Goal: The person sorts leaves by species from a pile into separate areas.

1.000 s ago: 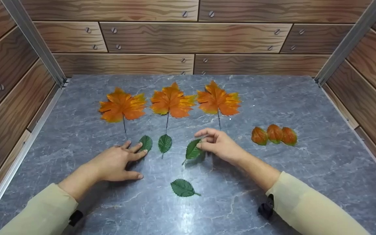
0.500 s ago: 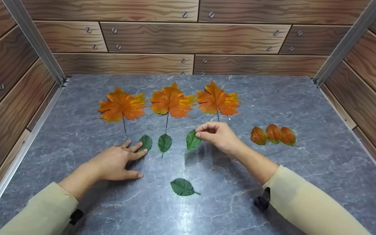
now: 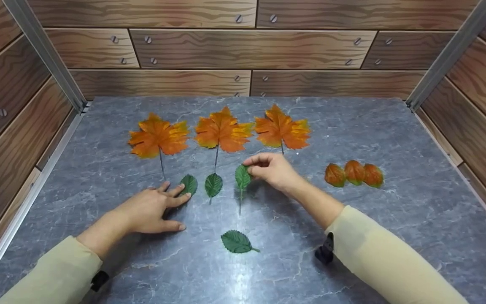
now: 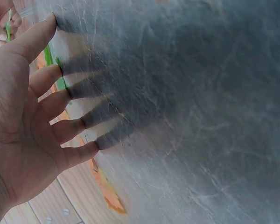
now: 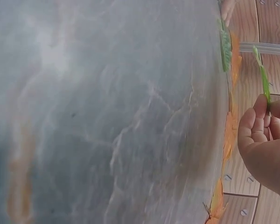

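Observation:
In the head view my right hand [image 3: 277,172] pinches a green leaf [image 3: 242,176] by its edge between thumb and fingers. The right wrist view shows that green leaf [image 5: 263,77] edge-on, raised off the tabletop. My left hand [image 3: 148,210] lies with fingers spread, its fingertips touching the table and the edge of another green leaf [image 3: 189,185]. Between the hands a green leaf [image 3: 213,185] lies below the stem of the middle orange maple leaf [image 3: 222,130]. Nearer me rests one more green leaf [image 3: 236,242], turned sideways.
Orange maple leaves stand in a row at the back, one on the left [image 3: 158,136] and one on the right [image 3: 282,127]. Several small brown-orange leaves [image 3: 355,172] overlap at the right. Wood-patterned walls [image 3: 251,48] enclose the grey marbled table [image 3: 395,139].
My right hand has moved left and a little away from me with the green leaf, whose tip has turned from slanted to nearly upright. The left hand has stayed in place.

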A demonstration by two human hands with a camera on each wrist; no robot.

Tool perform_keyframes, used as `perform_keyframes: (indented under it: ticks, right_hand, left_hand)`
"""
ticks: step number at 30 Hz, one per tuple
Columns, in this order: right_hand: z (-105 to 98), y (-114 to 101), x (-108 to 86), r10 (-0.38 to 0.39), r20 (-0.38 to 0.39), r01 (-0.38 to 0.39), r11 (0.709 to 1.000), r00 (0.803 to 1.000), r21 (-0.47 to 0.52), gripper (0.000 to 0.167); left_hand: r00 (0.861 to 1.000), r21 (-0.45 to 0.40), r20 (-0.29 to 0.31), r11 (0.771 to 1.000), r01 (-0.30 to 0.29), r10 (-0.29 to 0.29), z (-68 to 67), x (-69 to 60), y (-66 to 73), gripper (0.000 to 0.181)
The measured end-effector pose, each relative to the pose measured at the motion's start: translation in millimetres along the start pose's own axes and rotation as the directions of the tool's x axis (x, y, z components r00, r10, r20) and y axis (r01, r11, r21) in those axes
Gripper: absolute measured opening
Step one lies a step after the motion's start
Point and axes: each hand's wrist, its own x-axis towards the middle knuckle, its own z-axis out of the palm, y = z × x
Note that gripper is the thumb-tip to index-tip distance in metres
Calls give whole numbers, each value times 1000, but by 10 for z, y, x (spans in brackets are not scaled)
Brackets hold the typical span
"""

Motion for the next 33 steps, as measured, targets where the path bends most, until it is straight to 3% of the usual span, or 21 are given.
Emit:
perform_keyframes:
  ticks: [13, 25, 33]
  right_hand:
    - [123, 77, 80, 0, -11, -2, 988, 1000, -152, 19]
    - [145, 142, 116, 40, -3, -40, 978, 999, -207, 20]
    - [134, 155, 101, -2, 47, 13, 971, 999, -238, 22]
  left_hand:
    - [1000, 4, -6, 1000, -14, 14, -1, 2, -6, 81]
    - [1000, 6, -15, 1000, -15, 15, 5, 4, -5, 81]
    - [1000, 11, -13, 1000, -11, 12, -2, 9, 6, 81]
